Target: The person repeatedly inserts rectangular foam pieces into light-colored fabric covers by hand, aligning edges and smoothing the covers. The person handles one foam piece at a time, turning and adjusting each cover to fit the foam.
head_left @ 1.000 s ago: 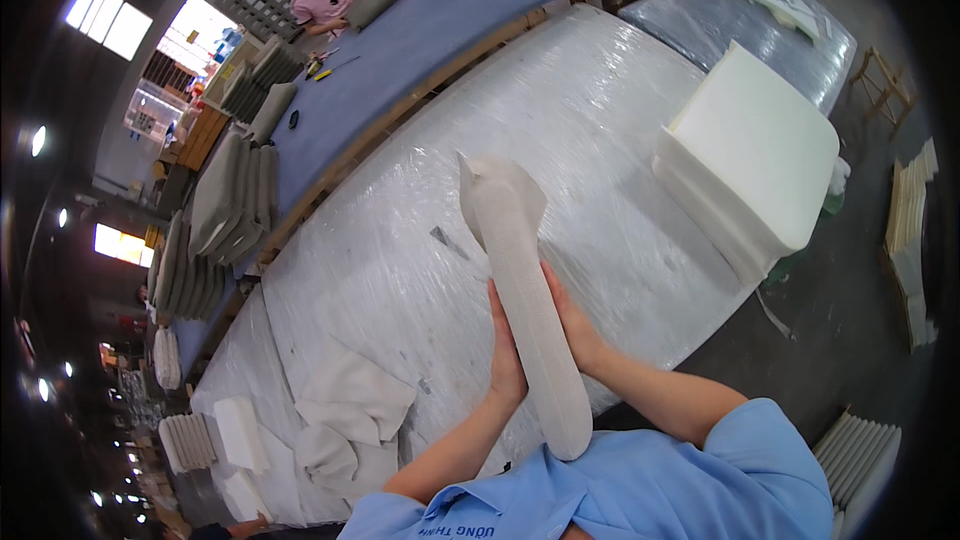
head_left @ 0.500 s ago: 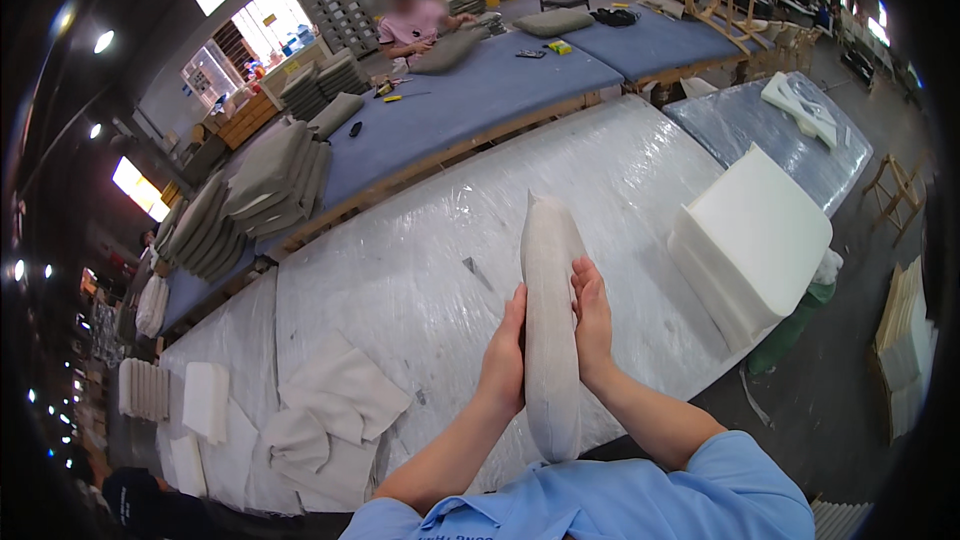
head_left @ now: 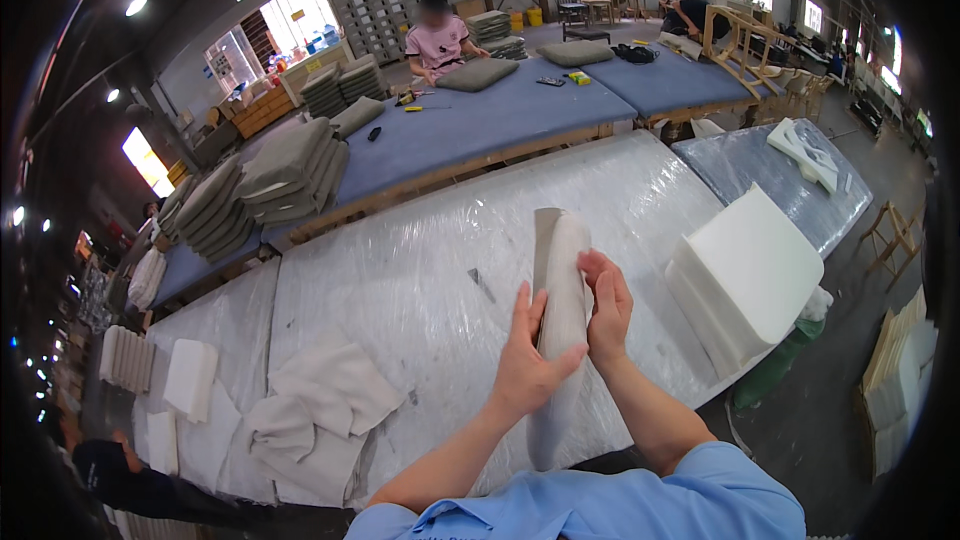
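A light beige seat cushion [head_left: 566, 285] stands on its narrow edge on the plastic-covered table, its near end against my blue shirt. My left hand [head_left: 530, 355] presses its left side, the thumb lying across the near edge. On the other side, my right hand [head_left: 607, 308] holds the cushion with slightly bent fingers. The cover's far left part shows a darker grey-beige face. To the left lies a crumpled heap of beige fabric [head_left: 325, 400], apart from both hands. A stack of white foam pads [head_left: 750, 275] sits to the right.
Plastic film covers my table [head_left: 420, 240]. Beyond it runs a blue-topped table [head_left: 480, 130] with piles of grey-green cushions [head_left: 290, 175]. A person in pink [head_left: 440, 45] works there on a cushion. Small white foam blocks [head_left: 190, 380] lie at left; a wooden chair frame [head_left: 735, 50] stands far right.
The cushion has turned slightly and shows more of its left face at the far end. My left thumb has come across it, and my right hand's fingers have bent. The view has shifted a little.
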Tool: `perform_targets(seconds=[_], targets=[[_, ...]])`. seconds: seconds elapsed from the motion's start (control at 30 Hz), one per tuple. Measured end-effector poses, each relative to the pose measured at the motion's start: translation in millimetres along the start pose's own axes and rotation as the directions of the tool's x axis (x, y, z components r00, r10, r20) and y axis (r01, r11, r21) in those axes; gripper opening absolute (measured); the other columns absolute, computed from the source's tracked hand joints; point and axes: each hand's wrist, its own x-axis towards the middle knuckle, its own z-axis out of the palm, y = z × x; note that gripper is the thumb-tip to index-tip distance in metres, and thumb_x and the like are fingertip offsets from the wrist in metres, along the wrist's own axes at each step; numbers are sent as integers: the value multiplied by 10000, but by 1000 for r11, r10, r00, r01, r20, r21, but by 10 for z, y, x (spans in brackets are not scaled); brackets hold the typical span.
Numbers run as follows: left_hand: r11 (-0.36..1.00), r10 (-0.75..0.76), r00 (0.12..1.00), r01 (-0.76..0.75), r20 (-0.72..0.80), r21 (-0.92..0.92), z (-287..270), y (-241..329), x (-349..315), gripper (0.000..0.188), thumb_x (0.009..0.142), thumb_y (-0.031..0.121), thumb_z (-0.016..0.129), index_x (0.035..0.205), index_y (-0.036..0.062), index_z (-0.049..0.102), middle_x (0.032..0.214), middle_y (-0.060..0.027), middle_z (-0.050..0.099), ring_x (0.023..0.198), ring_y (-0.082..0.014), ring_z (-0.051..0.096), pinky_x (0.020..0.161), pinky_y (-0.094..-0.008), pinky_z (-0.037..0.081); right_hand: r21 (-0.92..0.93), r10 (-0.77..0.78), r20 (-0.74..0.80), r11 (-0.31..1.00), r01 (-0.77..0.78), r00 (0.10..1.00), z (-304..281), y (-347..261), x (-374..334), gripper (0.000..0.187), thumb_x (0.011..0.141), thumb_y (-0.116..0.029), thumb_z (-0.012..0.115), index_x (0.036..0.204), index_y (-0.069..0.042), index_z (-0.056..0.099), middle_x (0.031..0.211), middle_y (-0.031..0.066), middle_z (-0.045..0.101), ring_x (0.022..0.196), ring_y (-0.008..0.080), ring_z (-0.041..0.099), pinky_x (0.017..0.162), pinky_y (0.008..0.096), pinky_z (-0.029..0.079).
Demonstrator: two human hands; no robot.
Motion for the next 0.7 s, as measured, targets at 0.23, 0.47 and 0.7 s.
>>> perform_targets(seconds=[0.23, 0.47, 0.7], targets=[[904, 147, 982, -85, -116, 419, 13, 170, -391, 928, 807, 267, 894, 1516, -48, 386, 1435, -277, 571, 1295, -350, 617, 1063, -410, 507, -328, -265, 636, 757, 565, 724, -139, -94, 222, 377, 995, -335, 531, 1075, -42, 754, 1098, 116, 749, 1169, 307, 660, 1177, 489, 309], [896, 144, 984, -85, -104, 436, -208, 81, -439, 721, 821, 192, 878, 1411, -50, 541, 1250, -234, 702, 1101, -299, 729, 943, -375, 574, -464, -272, 585, 660, 590, 764, -448, 400, 1041, 264, 905, -230, 517, 869, -41, 699, 915, 140, 706, 968, 344, 657, 1083, 473, 388], [865, 67, 962, 76, -264, 496, -381, -575, -523, 726, 766, 227, 932, 1348, 13, 554, 1186, -171, 704, 1082, -280, 712, 921, -388, 567, -679, -238, 481, 508, 530, 844, -1001, 660, 1428, 350, 972, -229, 406, 892, -35, 687, 945, 158, 682, 988, 355, 628, 1006, 436, 436]])
